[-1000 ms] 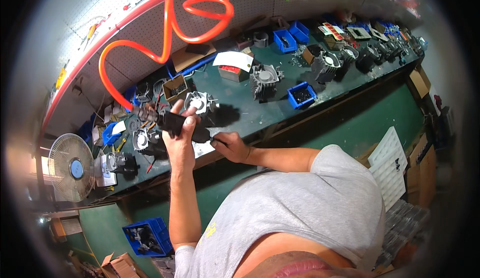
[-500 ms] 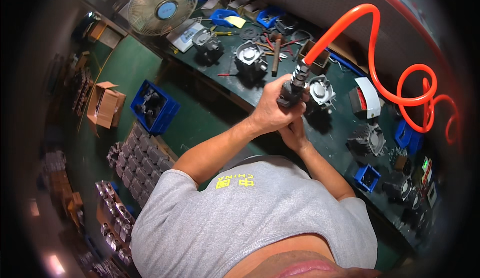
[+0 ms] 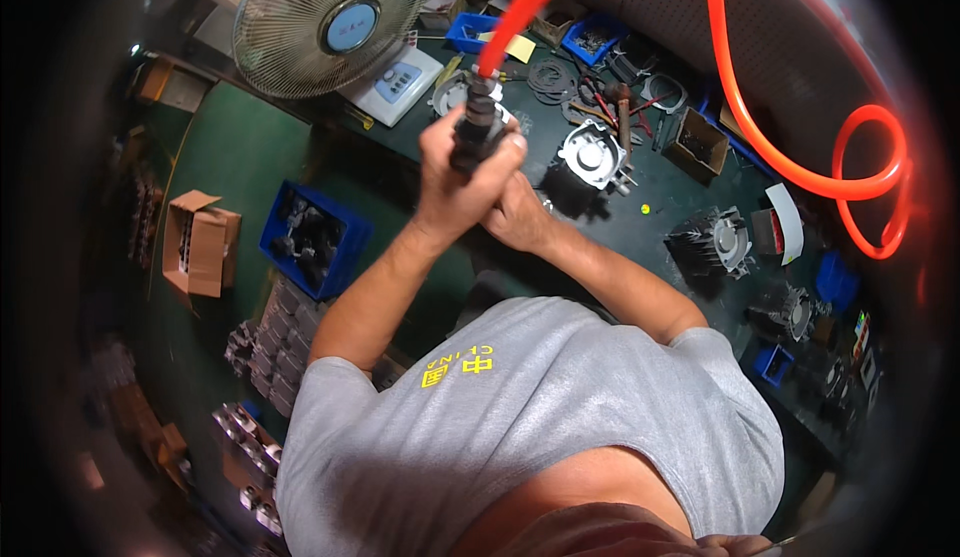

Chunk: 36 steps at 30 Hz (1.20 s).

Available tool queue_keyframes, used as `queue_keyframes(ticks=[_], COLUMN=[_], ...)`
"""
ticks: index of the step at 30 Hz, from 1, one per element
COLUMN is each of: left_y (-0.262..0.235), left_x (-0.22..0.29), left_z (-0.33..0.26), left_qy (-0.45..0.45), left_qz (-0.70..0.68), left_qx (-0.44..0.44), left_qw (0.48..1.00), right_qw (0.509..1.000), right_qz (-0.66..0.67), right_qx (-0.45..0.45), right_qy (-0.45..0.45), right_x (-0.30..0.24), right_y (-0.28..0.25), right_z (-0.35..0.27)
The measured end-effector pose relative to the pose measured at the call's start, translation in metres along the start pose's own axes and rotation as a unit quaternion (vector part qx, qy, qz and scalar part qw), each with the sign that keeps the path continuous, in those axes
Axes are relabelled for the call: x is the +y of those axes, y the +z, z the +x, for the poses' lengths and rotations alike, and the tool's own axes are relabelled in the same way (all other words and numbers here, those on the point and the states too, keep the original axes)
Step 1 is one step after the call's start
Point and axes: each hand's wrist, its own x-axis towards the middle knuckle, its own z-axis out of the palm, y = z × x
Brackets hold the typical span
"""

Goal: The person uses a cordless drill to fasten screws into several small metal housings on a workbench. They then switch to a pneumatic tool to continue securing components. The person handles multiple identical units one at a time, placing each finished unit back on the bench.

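My left hand (image 3: 462, 182) is closed round a black air tool (image 3: 478, 132), held upright with an orange hose (image 3: 730, 87) rising from its top. Just below and to the right, my right hand (image 3: 522, 215) is curled close against the left one. Its fingertips and whatever they grip are hidden. Behind the tool, at the bench's far left, stands a metal motor housing (image 3: 450, 95), partly covered. Another silver round-topped housing (image 3: 592, 157) sits to the right of my hands, apart from them.
Finned housings (image 3: 715, 242) stand further right along the dark green bench (image 3: 640, 257). A fan (image 3: 345, 27) rises at the far left. Hand tools such as a hammer (image 3: 623, 117) lie behind, near blue bins (image 3: 593, 42). On the floor are a blue crate (image 3: 345, 247) and a cardboard box (image 3: 210, 247).
Both hands and the air tool have moved left along the bench, toward the leftmost housing. The orange hose is drawn out with them. My view has shifted left as well.
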Motion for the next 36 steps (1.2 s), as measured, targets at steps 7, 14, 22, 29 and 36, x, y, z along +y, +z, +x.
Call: queue_keyframes(ticks=[7,14,22,29,36], left_y=[-0.094,-0.081,-0.071,-0.079,-0.095], left_x=[-0.048,-0.112,-0.163,-0.173,-0.177], left_z=[0.123,0.167,0.190,0.191,0.198], left_qy=[0.111,0.103,0.064,0.044,0.053], left_qz=[0.037,-0.058,-0.061,-0.065,-0.104], left_qx=[0.009,0.044,0.075,0.066,0.065], left_qw=[0.993,0.992,0.993,0.995,0.991], right_qw=[0.951,0.907,0.913,0.915,0.902], right_qz=[-0.214,-0.233,-0.101,-0.101,-0.100], right_qx=[0.148,0.156,0.190,0.204,0.215], right_qy=[0.169,0.315,0.346,0.333,0.360], right_x=[0.101,0.195,0.217,0.221,0.219], right_y=[0.017,0.024,0.041,0.041,0.044], right_z=[0.068,0.069,0.064,0.057,0.061])
